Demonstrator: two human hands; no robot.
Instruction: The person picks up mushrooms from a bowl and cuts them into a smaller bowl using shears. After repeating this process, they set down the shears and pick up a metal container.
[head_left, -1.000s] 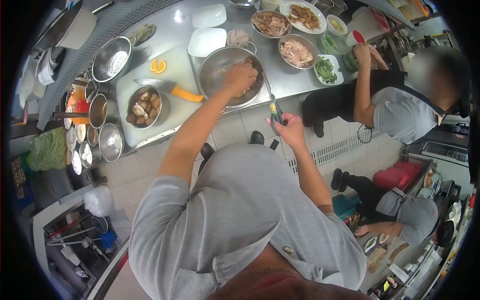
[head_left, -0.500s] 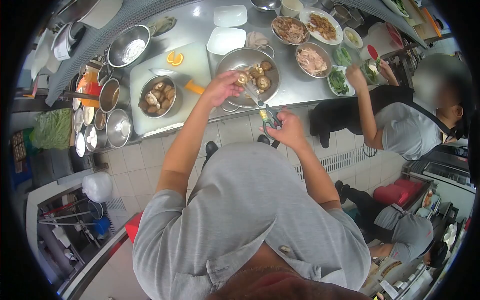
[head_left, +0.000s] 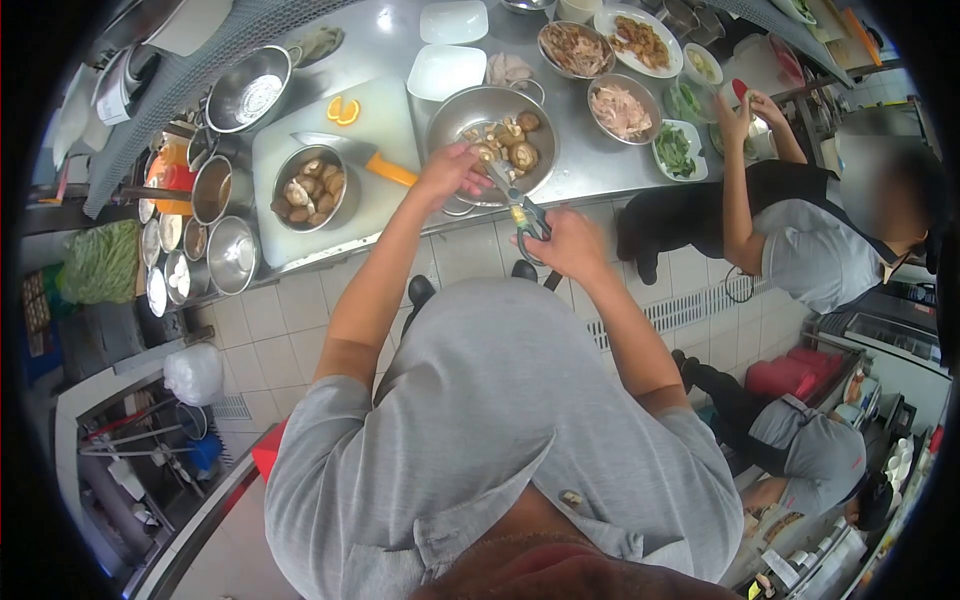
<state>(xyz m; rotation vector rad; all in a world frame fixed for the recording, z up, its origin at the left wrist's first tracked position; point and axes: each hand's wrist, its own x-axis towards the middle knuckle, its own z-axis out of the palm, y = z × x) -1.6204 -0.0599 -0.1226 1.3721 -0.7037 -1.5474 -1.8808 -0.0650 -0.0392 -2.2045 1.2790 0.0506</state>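
Note:
Over the near side of a wide metal bowl (head_left: 445, 125), my left hand (head_left: 455, 174) pinches a brown mushroom (head_left: 482, 153). My right hand (head_left: 571, 243) is closed round the dark handles of kitchen scissors (head_left: 522, 212), whose blades point into the bowl close to my left fingers. Whole brown mushrooms (head_left: 523, 155) and smaller pale pieces lie in the bowl. Left of it, a deep metal pot (head_left: 310, 188) of mushrooms stands on a white cutting board (head_left: 385, 118), with an orange-handled knife (head_left: 390, 169) behind it.
Orange halves (head_left: 343, 110) lie on the board. White dishes (head_left: 446, 72) stand behind the bowl; bowls of shredded meat (head_left: 620, 110) and greens (head_left: 678, 152) are to the right. A co-worker (head_left: 800, 230) stands at the right, another person (head_left: 800, 440) lower right.
The view has shifted slightly. My right hand has turned on the scissor handles, which look closer together. The co-worker's hands have come together around a red-tipped item.

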